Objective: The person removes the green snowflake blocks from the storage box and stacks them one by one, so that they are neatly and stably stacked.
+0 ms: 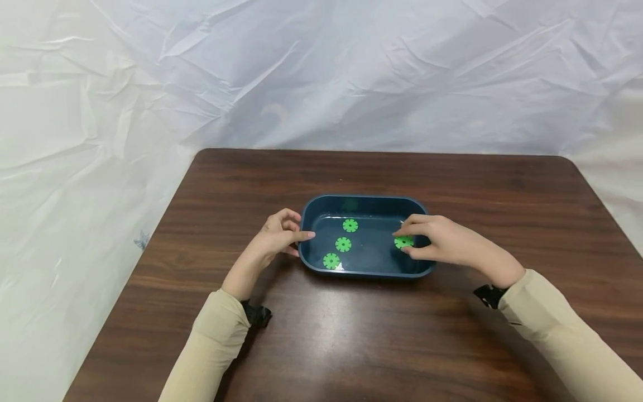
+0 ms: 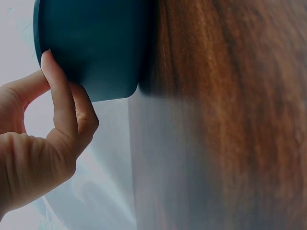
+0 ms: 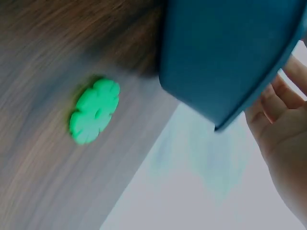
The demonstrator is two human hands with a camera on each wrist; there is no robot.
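A dark blue tray (image 1: 361, 197) sits mid-table with three green notched discs on its floor, at the back (image 1: 350, 225), the middle (image 1: 343, 244) and the front left (image 1: 331, 261). My left hand (image 1: 301, 229) holds the tray's left rim, one finger reaching over the edge. In the left wrist view that hand (image 2: 53, 110) has a fingertip on the tray's outer wall (image 2: 96, 43). My right hand (image 1: 409, 240) reaches into the tray's right end and pinches a fourth green disc (image 1: 402, 242) between thumb and forefinger. The right wrist view shows the tray wall (image 3: 225, 52) and my fingers (image 3: 283, 124) behind it.
The brown wooden table (image 1: 351, 335) stands against a crumpled white sheet (image 1: 321, 72). In the right wrist view another green disc (image 3: 94, 111) lies on the wood beside the tray, hidden from the head view. Both sleeves are beige.
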